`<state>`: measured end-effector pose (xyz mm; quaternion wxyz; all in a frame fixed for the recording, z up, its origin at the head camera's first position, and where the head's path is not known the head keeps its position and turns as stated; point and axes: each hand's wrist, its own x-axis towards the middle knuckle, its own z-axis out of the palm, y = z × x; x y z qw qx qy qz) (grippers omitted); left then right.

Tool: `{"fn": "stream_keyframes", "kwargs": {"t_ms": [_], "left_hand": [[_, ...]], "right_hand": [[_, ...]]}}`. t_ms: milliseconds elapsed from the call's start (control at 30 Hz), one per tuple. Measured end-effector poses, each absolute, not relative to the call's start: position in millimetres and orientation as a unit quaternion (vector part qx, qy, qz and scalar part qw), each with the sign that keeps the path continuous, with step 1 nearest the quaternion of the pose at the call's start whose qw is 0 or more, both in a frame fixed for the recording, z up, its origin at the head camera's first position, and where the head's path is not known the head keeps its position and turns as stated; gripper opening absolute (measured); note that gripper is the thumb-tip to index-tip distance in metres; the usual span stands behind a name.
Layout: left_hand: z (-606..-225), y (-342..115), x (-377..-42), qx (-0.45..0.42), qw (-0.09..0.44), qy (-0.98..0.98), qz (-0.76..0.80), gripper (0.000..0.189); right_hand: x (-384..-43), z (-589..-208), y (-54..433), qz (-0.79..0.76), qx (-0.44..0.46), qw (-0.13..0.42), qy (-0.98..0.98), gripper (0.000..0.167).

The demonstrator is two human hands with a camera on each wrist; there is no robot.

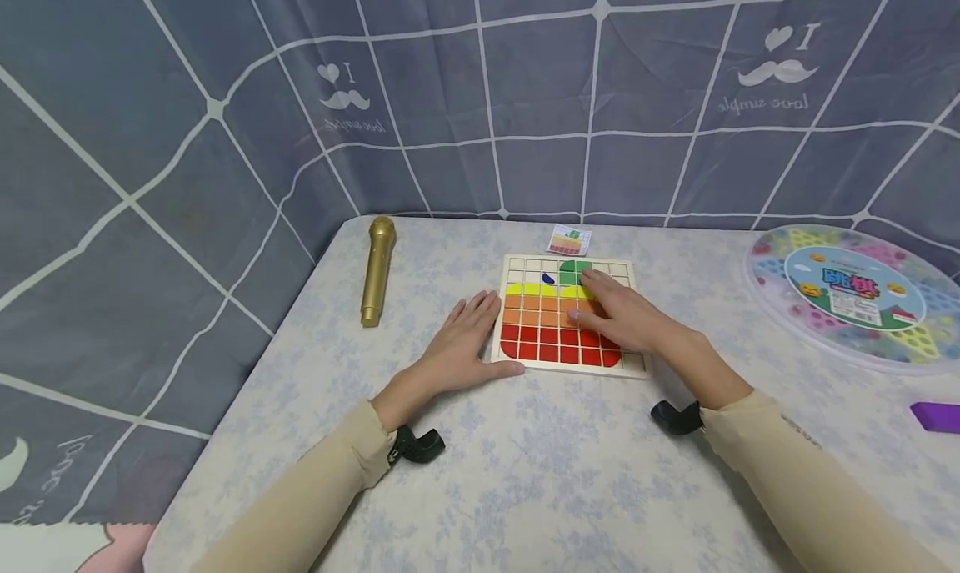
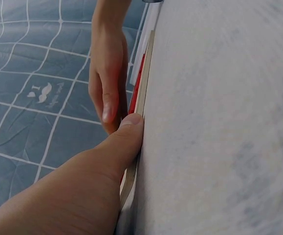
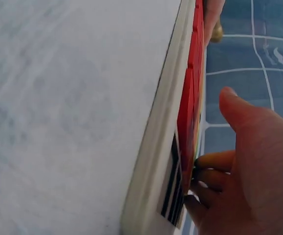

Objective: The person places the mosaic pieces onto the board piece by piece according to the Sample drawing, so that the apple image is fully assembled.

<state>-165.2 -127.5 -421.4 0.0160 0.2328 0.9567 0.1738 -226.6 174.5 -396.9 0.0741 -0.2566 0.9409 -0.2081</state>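
Note:
A square wooden puzzle board (image 1: 634, 364) lies flat on the table, filled with rows of red tiles (image 1: 549, 353), orange tiles (image 1: 531, 309) and yellow pieces (image 1: 531, 289). Green pieces (image 1: 567, 267) and one small dark blue piece (image 1: 548, 278) sit near its far side. My left hand (image 1: 457, 352) rests along the board's left edge, fingers stretched, thumb at the front edge. Over the right part lies my right hand (image 1: 626, 314), its fingertips touching the tiles and its thumb spread apart. Its fingers hide some pieces.
Behind the board lies a small picture card (image 1: 569, 240) with a similar pattern. A gold microphone (image 1: 378, 271) lies to the left. On the right are a round clear box (image 1: 772, 306) with a colourful label and a purple object (image 1: 937, 417). A grey curtain (image 1: 540, 98) hangs behind.

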Motion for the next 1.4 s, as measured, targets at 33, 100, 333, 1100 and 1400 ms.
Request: {"fn": "stream_keyframes", "kwargs": {"t_ms": [33, 100, 333, 1100, 1400], "left_hand": [[-420.7, -127.1, -165.5, 0.233, 0.013, 0.957, 0.174, 0.117], [-420.1, -126.9, -165.8, 0.231, 0.014, 0.957, 0.173, 0.117], [-420.3, -125.9, -165.2, 0.223, 0.03, 0.96, 0.167, 0.118], [-421.1, -125.4, -166.8, 0.23, 0.023, 0.96, 0.161, 0.117], [-421.3, -124.0, -165.8, 0.227, 0.014, 0.959, 0.166, 0.117]], "right_hand": [[-225.8, -396.3, 173.9, -0.205, -0.256, 0.072, 0.942, 0.089], [-225.1, -394.7, 172.6, -0.199, -0.256, 0.067, 0.944, 0.089], [-243.5, -387.2, 158.6, -0.183, -0.264, 0.071, 0.944, 0.091], [-251.7, -400.4, 162.8, -0.18, -0.277, 0.084, 0.94, 0.097], [-222.2, -395.3, 195.5, -0.234, -0.243, 0.067, 0.939, 0.096]]}}
